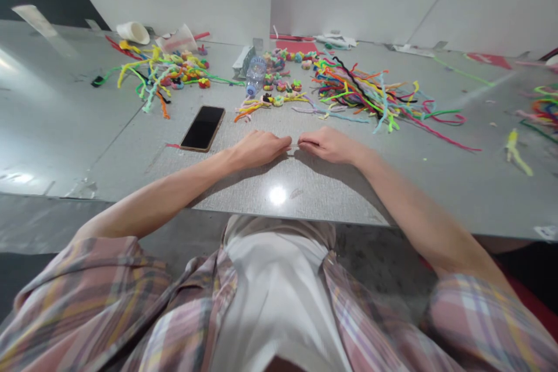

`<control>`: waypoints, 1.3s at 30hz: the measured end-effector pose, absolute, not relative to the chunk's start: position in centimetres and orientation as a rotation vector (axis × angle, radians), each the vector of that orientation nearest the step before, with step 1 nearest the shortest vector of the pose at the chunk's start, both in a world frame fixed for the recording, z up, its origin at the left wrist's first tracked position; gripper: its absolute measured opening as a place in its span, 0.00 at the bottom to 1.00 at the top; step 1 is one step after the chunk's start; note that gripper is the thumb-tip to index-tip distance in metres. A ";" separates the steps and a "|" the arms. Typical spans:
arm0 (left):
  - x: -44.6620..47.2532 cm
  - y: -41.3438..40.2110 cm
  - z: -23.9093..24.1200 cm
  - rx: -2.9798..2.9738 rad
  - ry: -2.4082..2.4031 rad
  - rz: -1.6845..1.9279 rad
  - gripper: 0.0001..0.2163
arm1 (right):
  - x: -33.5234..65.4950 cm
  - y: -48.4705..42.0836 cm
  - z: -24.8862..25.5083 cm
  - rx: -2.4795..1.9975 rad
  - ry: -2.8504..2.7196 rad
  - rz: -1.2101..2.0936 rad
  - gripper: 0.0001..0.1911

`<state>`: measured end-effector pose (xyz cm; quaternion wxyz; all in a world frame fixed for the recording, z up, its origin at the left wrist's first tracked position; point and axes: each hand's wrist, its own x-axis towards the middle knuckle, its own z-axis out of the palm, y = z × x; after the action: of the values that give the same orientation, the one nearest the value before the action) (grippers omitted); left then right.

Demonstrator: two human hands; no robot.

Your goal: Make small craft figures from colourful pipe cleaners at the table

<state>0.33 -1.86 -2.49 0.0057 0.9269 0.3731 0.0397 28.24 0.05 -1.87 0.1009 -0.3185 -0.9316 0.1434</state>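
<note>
My left hand [260, 147] and my right hand [328, 145] rest on the grey table [305, 186], fingertips almost meeting. Both are closed in a pinch on a thin pale strand [295, 146] stretched between them, probably a pipe cleaner; its colour is hard to make out. Just beyond the hands lie small finished pipe-cleaner flowers [279, 88] and a big loose pile of coloured pipe cleaners [366, 93].
A black phone [203, 128] lies left of my left hand. A clear water bottle [255, 75] lies on its side behind it. Another tangle of pipe cleaners [161, 72], a white cup [133, 32] and a plastic cup [176, 42] sit at the far left. Red paper [299, 45] lies by the wall.
</note>
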 end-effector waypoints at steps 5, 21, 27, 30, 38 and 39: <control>0.4 -1.9 -2.2 2.913 1.192 0.099 0.18 | 28.5 0.2 -1.5 -0.928 -2.744 0.450 0.19; 0.3 -1.6 -1.8 2.884 1.205 0.138 0.19 | 29.4 0.6 -0.8 -0.907 -2.708 0.492 0.19; 0.4 -1.7 -2.1 2.894 1.206 0.124 0.19 | 29.7 0.8 -0.7 -0.926 -2.736 0.493 0.19; 0.6 -1.9 -2.3 2.904 1.213 0.109 0.19 | 29.7 0.7 -0.7 -0.940 -2.737 0.516 0.19; -1.3 0.1 -3.1 2.891 1.231 0.014 0.20 | 31.5 1.1 -0.9 -1.100 -2.673 0.682 0.21; -1.7 0.6 -3.1 2.896 1.248 0.029 0.20 | 32.0 1.3 -0.9 -1.119 -2.663 0.687 0.21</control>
<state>-1.68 0.60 -3.12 -0.0060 0.9183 0.3957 0.0091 31.98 1.27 -0.87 0.0862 -0.3755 -0.8935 0.2305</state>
